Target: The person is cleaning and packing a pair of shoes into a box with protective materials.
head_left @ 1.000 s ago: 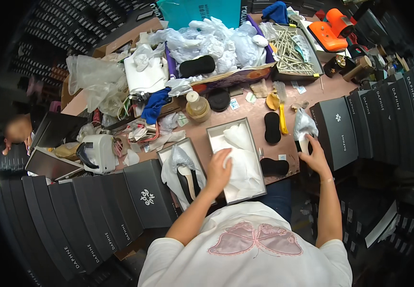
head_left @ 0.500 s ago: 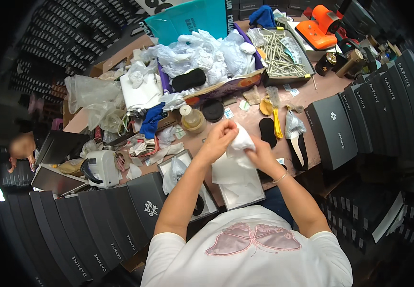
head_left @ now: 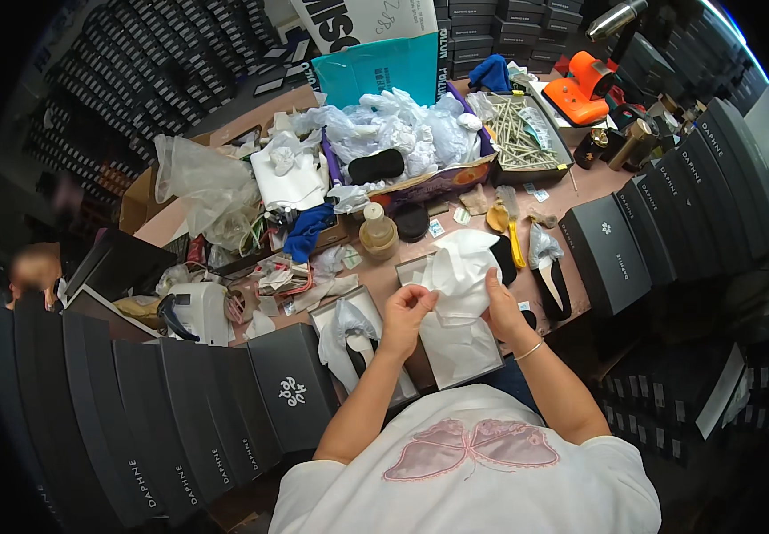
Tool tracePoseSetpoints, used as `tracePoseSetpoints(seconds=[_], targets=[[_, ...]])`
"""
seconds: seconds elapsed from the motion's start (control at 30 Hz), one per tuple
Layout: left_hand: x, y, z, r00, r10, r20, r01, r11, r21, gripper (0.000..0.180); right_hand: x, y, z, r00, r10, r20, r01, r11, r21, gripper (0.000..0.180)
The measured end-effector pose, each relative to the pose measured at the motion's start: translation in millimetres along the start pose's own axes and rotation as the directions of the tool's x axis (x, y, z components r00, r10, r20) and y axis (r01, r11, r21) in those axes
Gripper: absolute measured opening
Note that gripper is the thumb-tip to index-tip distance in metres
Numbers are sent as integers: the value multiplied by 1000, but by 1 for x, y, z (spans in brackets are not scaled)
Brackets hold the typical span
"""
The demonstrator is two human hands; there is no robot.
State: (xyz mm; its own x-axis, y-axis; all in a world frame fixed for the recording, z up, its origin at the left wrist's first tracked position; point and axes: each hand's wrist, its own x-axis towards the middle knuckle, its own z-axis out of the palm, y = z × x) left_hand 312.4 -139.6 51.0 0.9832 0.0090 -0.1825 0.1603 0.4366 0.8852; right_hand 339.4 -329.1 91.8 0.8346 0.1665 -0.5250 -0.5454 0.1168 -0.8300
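Note:
A crumpled sheet of white tissue paper (head_left: pixel 457 278) is spread between my two hands. My left hand (head_left: pixel 409 313) pinches its left edge between thumb and fingertips. At its right side my right hand (head_left: pixel 507 313) grips it, thumb upright and the other fingers partly hidden behind the paper. Below the sheet sits an open shoe box (head_left: pixel 497 363) lined with more white paper (head_left: pixel 460 350). Just left of it, another open box holds a sandal (head_left: pixel 359 345) with a pale insole, partly wrapped in thin plastic.
Dark closed shoe boxes (head_left: pixel 288 378) line the left; more boxes (head_left: pixel 607 254) stand at right. Behind my hands are a pump bottle (head_left: pixel 377 233), a yellow-handled brush (head_left: pixel 516 242), a sandal (head_left: pixel 546 267), a purple bin (head_left: pixel 482 147) of plastic-wrapped bundles and a tray of sticks (head_left: pixel 519 133).
The bunched white paper has been opened out into a wider sheet. My left hand has moved down toward me, and my right hand has turned more upright beside the paper.

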Motion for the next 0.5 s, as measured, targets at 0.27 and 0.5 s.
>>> tracePoseSetpoints(seconds=[0.27, 0.5], targets=[[-13, 16, -50, 935, 236, -265, -164, 949, 268, 34, -14, 14, -21, 975, 7, 220, -86, 932, 352, 50], [-34, 68, 14, 953, 270, 134, -266, 543, 797, 77, -6, 40, -9, 970, -19, 243, 30, 999, -41, 52]])
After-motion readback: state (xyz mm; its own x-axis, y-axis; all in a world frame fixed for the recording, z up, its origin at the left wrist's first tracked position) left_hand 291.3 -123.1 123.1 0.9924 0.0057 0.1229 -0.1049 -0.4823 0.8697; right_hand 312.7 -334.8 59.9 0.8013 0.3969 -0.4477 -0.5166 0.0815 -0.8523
